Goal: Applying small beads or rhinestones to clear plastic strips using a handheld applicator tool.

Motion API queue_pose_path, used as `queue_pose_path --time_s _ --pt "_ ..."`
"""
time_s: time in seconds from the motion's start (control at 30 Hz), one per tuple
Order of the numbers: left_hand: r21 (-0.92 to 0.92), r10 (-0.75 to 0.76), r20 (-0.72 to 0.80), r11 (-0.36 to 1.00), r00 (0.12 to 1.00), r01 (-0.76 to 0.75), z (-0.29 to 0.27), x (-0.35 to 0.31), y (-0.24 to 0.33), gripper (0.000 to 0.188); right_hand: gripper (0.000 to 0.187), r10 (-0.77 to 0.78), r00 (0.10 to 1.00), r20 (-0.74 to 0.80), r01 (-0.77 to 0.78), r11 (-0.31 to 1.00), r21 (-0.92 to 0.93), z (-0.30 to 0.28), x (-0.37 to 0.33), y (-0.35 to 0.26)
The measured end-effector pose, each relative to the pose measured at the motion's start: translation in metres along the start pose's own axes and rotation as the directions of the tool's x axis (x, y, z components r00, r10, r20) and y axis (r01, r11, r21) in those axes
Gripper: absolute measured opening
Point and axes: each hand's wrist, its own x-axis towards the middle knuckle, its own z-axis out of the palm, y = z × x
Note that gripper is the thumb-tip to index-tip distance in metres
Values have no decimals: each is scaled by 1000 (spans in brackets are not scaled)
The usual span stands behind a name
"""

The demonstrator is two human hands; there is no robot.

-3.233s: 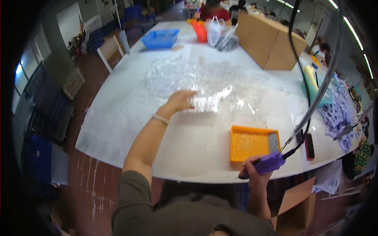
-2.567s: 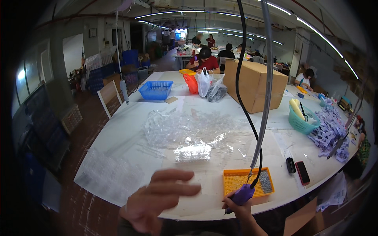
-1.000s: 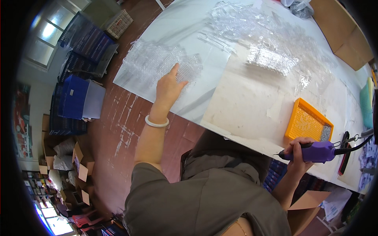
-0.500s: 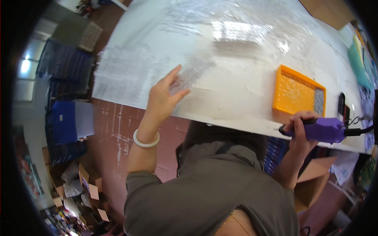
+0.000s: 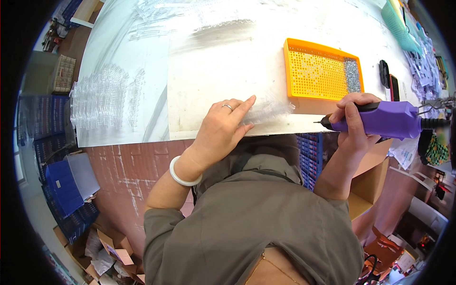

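My left hand (image 5: 219, 129), with a ring and a white bangle, grips one end of a clear ridged plastic strip (image 5: 271, 113) between thumb and fingers. The strip is blurred and lies just over the near edge of the white table. My right hand (image 5: 355, 116) is wrapped round a purple and black electric screwdriver (image 5: 395, 120). Its thin bit points left toward the strip, a short way apart from it. Behind the screwdriver sits an orange perforated tray (image 5: 287, 71). Small silvery screws (image 5: 352, 75) fill the tray's right end, and bits dot some of its holes.
Many clear strips (image 5: 102, 99) lie in rows at the table's left, and more (image 5: 159, 16) at the back. Right of the tray are a black object (image 5: 384, 73) and a teal basket (image 5: 401, 28). A cardboard box (image 5: 368, 185) stands below the table's right side.
My left hand has carried the plastic strip right, toward the screwdriver's bit. The view has shifted, so the table and tray appear elsewhere. My right hand keeps its hold on the screwdriver.
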Motion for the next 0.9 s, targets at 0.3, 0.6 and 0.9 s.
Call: queue_pose_path --time_s 0.3,0.6,0.9 --pt "-19 -158 -216 987 964 158 -12 28 -41 47 19 11 1000 7 -11 1000 -7 0 3 -5" --pt "-29 -147 -44 989 988 146 -5 27 -38 45 14 -115 993 -23 116 992 46 -4 30 -6" --pt "-116 -249 -160 966 955 232 -23 50 -59 57 7 -121 993 -17 122 992 38 5 57 22"
